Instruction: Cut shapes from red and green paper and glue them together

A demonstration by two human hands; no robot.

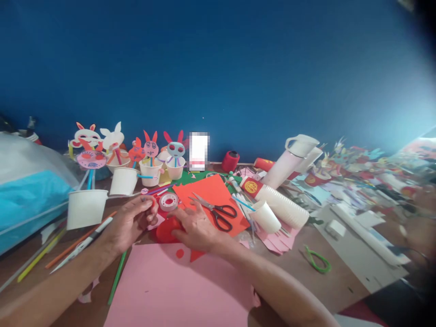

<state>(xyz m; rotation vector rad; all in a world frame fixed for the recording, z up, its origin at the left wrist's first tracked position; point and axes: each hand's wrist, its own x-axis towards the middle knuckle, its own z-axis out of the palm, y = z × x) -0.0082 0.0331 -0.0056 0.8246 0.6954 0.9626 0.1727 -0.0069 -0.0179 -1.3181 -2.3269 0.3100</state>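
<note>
My left hand [134,220] is closed in a pinch, with a small red paper piece [153,205] at its fingertips. My right hand [195,229] reaches in from the right, thumb and forefinger apart over a red paper scrap [165,230]. A large pink sheet [184,286] lies under my forearms, with a small red paper circle [180,254] on it. Just behind my hands is a roll of clear tape [169,201]. Black-handled scissors [220,213] rest partly open on an orange paper sheet [200,190], right of my right hand.
Paper cups [86,209] with rabbit-faced figures [151,148] stand at the back left. Stacked cups [282,204], a white jug [289,159] and a red thread spool [230,161] are farther right. A green pipe cleaner [317,261] lies near a blurred person's arm [413,254] at right.
</note>
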